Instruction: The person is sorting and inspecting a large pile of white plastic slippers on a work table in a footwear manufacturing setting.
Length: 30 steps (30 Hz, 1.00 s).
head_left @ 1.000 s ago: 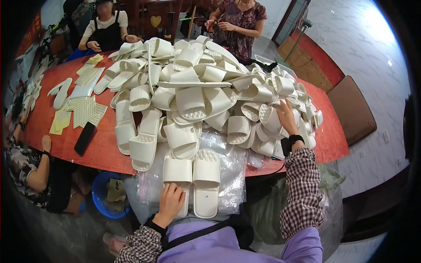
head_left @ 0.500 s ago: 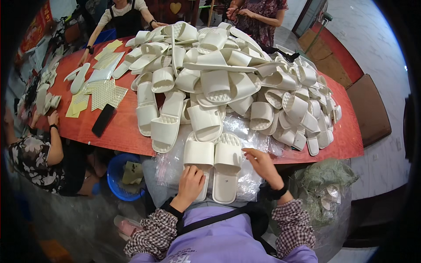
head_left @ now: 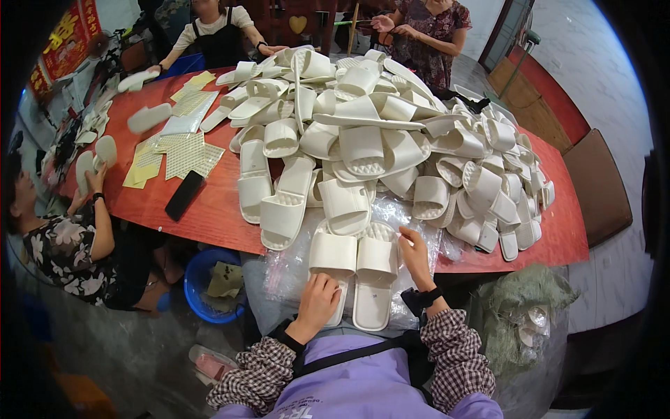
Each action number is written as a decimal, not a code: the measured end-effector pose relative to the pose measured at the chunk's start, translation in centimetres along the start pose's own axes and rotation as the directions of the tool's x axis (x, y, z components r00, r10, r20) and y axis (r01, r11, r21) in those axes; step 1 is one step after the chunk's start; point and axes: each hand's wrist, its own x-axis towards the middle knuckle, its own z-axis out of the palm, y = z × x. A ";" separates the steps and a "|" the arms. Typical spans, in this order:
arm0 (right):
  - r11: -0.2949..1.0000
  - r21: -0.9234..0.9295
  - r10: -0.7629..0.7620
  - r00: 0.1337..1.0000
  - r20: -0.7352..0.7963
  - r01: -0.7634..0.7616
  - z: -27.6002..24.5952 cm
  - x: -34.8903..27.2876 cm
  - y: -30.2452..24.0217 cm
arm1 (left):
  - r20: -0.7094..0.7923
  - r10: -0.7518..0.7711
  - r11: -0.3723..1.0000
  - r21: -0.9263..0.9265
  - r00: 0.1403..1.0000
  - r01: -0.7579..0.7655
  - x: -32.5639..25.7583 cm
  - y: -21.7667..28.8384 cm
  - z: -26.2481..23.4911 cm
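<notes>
Two off-white slippers lie side by side before me on clear plastic bags, toes away from me. Over the insole of the left slipper, my left hand rests with bent fingers drawn together near the strap's lower edge; whatever is under the fingertips is hidden. Just beside the strap of the right slipper, my right hand is open, thumb and fingers apart. A small dark mark shows on that slipper's insole. A large heap of matching slippers rises behind the pair.
Left on the red table are a black phone and yellowish sticker sheets. A blue basin stands below. A person at left holds slippers; two more people are beyond the table. A greenish bag sits at right.
The whole view has shifted slightly. My right hand has turned more upright beside the slipper. The person at left has raised a pair of slippers, and a far person now lifts one.
</notes>
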 end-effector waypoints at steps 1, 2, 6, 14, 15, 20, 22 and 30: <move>0.996 0.067 -0.061 0.998 -0.002 0.061 -0.2 -0.1 -0.7 | -0.005 -0.003 1.000 0.005 1.000 0.003 -0.1 0.1 -0.2; 0.995 0.071 -0.065 0.998 0.004 0.065 -0.2 0.1 -1.5 | -0.019 -0.003 1.000 -0.008 1.000 0.002 -0.3 0.2 -0.3; 0.978 0.099 -0.201 0.953 0.227 0.183 0.3 0.9 -4.8 | -0.021 0.002 1.000 0.004 1.000 -0.002 -0.2 0.3 0.0; 0.945 -0.327 0.114 0.928 0.356 0.010 4.6 4.4 -6.6 | 0.039 0.000 1.000 0.016 0.999 0.000 -0.5 0.2 0.7; 0.949 -0.314 0.157 0.917 0.366 -0.037 5.0 4.6 -6.8 | 0.042 -0.001 1.000 0.009 0.999 0.001 -0.4 0.2 0.8; 0.979 -0.192 0.110 0.969 0.221 -0.068 4.2 6.8 -4.7 | 0.061 -0.006 1.000 0.003 0.998 0.006 -0.2 0.3 0.5; 0.985 -0.171 0.021 0.990 0.138 0.002 3.8 8.1 -4.3 | 0.107 -0.032 0.999 -0.007 0.994 0.033 0.2 0.4 0.0; 0.963 -0.265 0.069 0.996 0.065 -0.049 3.6 8.2 -4.1 | 0.080 0.015 0.999 0.033 0.997 -0.018 0.1 0.2 0.5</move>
